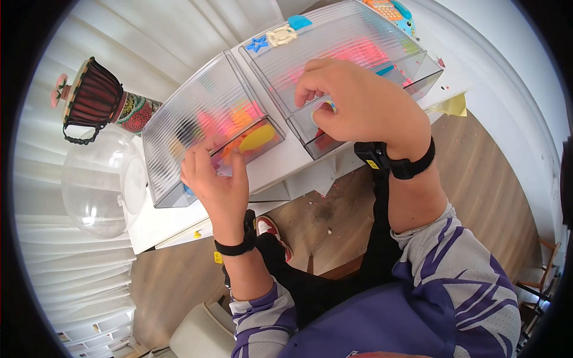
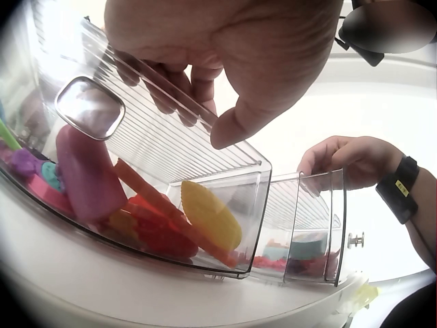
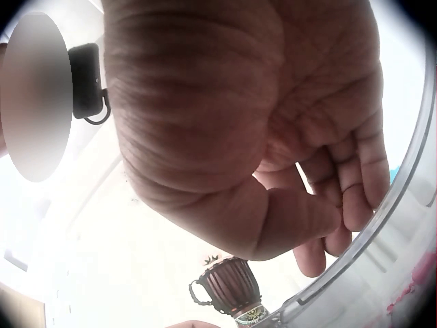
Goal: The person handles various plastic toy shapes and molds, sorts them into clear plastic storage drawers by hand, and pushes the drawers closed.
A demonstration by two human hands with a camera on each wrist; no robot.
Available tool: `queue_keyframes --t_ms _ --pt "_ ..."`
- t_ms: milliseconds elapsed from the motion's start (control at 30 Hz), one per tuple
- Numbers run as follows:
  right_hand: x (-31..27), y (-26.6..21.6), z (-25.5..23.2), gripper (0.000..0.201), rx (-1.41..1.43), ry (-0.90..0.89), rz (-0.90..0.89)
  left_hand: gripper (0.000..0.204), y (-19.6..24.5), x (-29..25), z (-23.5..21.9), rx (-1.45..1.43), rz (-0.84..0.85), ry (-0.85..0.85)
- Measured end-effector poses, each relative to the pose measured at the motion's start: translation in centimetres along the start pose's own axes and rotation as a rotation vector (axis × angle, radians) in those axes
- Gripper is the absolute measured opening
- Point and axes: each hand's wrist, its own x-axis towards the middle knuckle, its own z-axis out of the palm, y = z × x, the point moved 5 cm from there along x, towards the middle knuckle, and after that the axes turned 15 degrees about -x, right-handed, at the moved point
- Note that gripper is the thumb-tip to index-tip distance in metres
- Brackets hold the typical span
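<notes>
In the head view my left hand (image 1: 215, 182) is at the front rim of the left clear ribbed box (image 1: 164, 140). The left wrist view shows its thumb on the near side of the rim and its fingers behind the clear wall, gripping it. Inside lie a yellow piece (image 2: 212, 215), an orange strip (image 2: 153, 195) and a purple piece (image 2: 89, 174). My right hand (image 1: 367, 104) is over the front part of the right clear box (image 1: 277, 89), fingers loosely bent; the right wrist view (image 3: 273, 137) shows nothing held. Whether it touches the rim is unclear.
On the right box's top lie a blue star (image 1: 257, 43), a cream shape (image 1: 282, 35) and a blue piece (image 1: 299, 22). A toy phone (image 1: 394, 13) is behind. At the left stand a drum (image 1: 92, 95) and a clear dome (image 1: 92, 185). Crumbs lie on the floor.
</notes>
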Motion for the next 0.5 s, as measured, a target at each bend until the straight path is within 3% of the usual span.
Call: queue_keyframes --t_ms 500 --pt "0.12 0.44 0.48 0.024 -0.029 0.021 -0.029 0.027 -0.39 -0.25 -0.08 -0.001 -0.008 0.01"
